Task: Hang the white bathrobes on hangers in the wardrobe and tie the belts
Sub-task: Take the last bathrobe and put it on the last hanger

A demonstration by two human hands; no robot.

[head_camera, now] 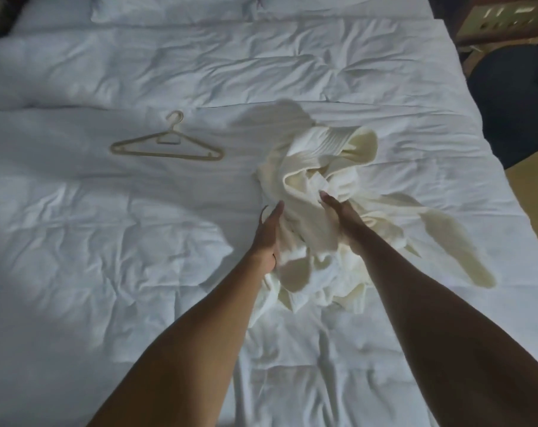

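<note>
A crumpled cream-white bathrobe (329, 167) is bunched up above the bed, one sleeve or belt end (458, 241) trailing to the right. My left hand (269, 234) holds the bundle from its left side, thumb pointing up, fingers hidden in the cloth. My right hand (343, 217) holds it from the right, fingers buried in the folds. A beige plastic hanger (166, 146) lies flat on the duvet to the left of the robe, apart from both hands.
The white duvet (107, 241) covers the whole bed, with pillows (169, 7) at the far end. A dark round chair (514, 103) and wooden furniture (508, 20) stand beyond the bed's right edge, over a tan floor (535, 192).
</note>
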